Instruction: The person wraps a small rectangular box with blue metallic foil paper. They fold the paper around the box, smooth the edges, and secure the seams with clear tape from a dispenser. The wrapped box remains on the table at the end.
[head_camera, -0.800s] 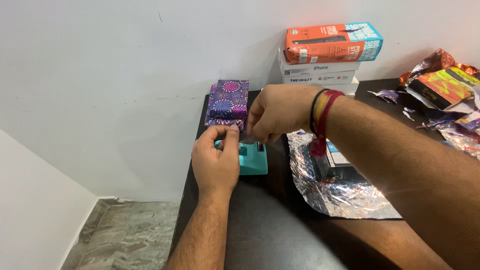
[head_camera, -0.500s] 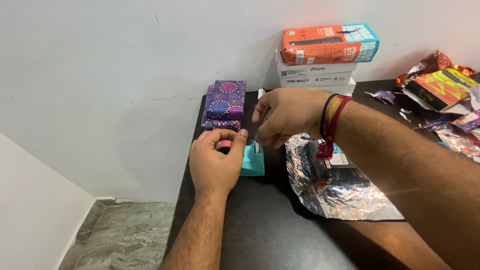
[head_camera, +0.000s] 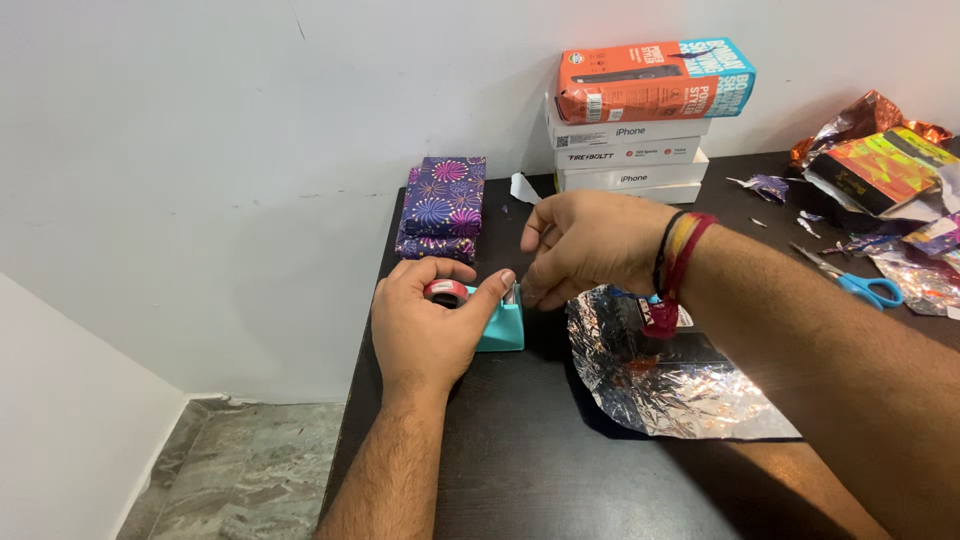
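My left hand (head_camera: 428, 325) grips a teal tape dispenser (head_camera: 503, 327) with a red-cored tape roll (head_camera: 446, 291) on the dark table (head_camera: 520, 470). My right hand (head_camera: 583, 243) hovers just right of the dispenser's cutter, thumb and fingers pinched together; whether a strip of clear tape is between them I cannot tell. Under my right wrist lies a box partly covered in silver wrapping foil (head_camera: 672, 385). A purple patterned wrapped box (head_camera: 441, 207) sits just behind the dispenser by the wall.
A stack of white boxes (head_camera: 628, 152) topped by an orange box (head_camera: 652, 80) stands against the wall. Blue-handled scissors (head_camera: 860, 282), shiny paper scraps (head_camera: 930, 265) and a colourful wrapped box (head_camera: 878, 166) lie at the right. The table's left edge drops to a marble floor (head_camera: 250, 470).
My left hand has shifted its grip so the red tape roll shows. My right hand has drawn slightly right, away from the dispenser's cutter.
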